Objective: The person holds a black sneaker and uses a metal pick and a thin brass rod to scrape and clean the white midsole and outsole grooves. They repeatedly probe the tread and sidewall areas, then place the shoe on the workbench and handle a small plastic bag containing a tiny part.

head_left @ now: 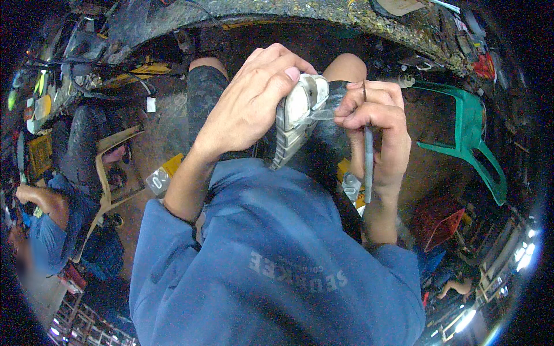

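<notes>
My left hand (248, 101) is closed around a pale, shoe-shaped piece (298, 106) with a ridged grey side, tilted above my lap. Its whitish upper face is turned toward my right hand (381, 124). A slim grey pencil-like tool (368, 167) is gripped between the bent fingers of that hand, its thin dark end pointing away from me. From the right fingertips a small translucent strip (324, 115) reaches to the edge of the pale piece; its exact kind cannot be made out. The left fingers' far side is hidden behind the piece.
A worn, curved workbench edge (259, 14) runs beyond my knees. To the right are a green plastic chair (461, 124) and a red crate (441, 228). Another person (55, 225) sits at far left near a tan chair (104, 173). A yellow-and-grey item (164, 175) lies low beside my left arm.
</notes>
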Demonstrator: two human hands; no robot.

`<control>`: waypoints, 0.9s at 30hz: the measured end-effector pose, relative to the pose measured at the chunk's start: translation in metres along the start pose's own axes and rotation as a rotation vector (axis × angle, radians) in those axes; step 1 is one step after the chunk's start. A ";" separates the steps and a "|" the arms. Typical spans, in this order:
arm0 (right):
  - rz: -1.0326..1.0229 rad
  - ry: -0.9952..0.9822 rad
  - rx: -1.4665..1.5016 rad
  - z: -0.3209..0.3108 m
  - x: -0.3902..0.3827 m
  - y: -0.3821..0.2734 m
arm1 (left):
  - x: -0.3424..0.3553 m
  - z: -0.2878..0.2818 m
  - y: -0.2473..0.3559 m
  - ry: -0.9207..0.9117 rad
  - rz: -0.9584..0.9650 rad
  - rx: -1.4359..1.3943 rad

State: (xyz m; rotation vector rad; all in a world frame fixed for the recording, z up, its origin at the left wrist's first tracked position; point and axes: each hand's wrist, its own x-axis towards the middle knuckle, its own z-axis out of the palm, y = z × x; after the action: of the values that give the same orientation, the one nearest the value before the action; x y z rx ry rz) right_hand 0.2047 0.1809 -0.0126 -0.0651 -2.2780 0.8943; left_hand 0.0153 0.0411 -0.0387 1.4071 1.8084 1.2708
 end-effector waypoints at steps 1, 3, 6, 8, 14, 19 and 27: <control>0.000 0.004 -0.002 -0.001 0.001 0.000 | 0.000 0.000 0.000 0.000 0.006 0.002; 0.010 0.012 -0.003 -0.002 0.001 -0.001 | 0.000 0.000 -0.001 -0.004 0.009 0.002; 0.016 0.040 0.014 -0.001 0.001 0.001 | 0.000 0.002 0.000 0.003 -0.011 0.001; 0.003 0.078 0.039 0.001 0.001 0.005 | -0.001 0.001 0.000 0.002 0.003 0.014; 0.031 0.071 0.006 -0.001 0.002 0.006 | -0.001 -0.001 0.003 -0.030 -0.013 0.009; 0.131 0.085 0.047 -0.002 0.004 0.007 | 0.000 0.003 0.008 0.012 0.006 -0.031; 0.163 0.092 0.078 -0.006 0.008 0.016 | -0.001 -0.005 0.005 -0.055 0.029 -0.034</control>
State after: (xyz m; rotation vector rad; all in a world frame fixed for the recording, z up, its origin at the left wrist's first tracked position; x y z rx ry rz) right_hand 0.1991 0.1992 -0.0149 -0.2548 -2.1735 1.0417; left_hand 0.0142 0.0382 -0.0328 1.4406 1.7277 1.2591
